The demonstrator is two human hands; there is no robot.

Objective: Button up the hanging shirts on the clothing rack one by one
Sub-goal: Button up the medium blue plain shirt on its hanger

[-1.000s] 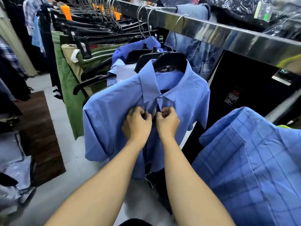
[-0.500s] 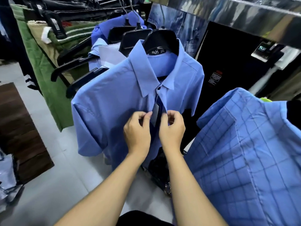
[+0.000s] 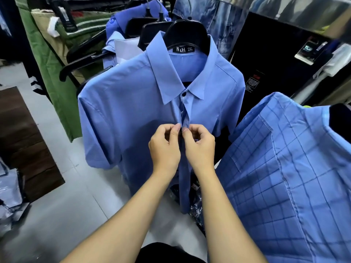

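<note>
- Left hand (image 3: 164, 147) and right hand (image 3: 199, 147) each pinched the placket of the blue shirt (image 3: 121, 103), hanging centre on its black hanger (image 3: 187, 37).
- Button apparently hidden under fingertips; it could slip the hole.
- Tugging might swing the hanger.

Plain blue shirt (image 3: 133, 103), hanging, collar buttoned

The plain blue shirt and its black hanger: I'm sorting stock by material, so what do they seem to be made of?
The plain blue shirt looks like a thin, smooth woven fabric, perhaps cotton or a blend: it has a matte surface, a crisp collar and soft folds at the placket. The black hanger looks like moulded plastic: a broad dark shoulder shape with a dull sheen. Neither can be confirmed by sight.
</note>
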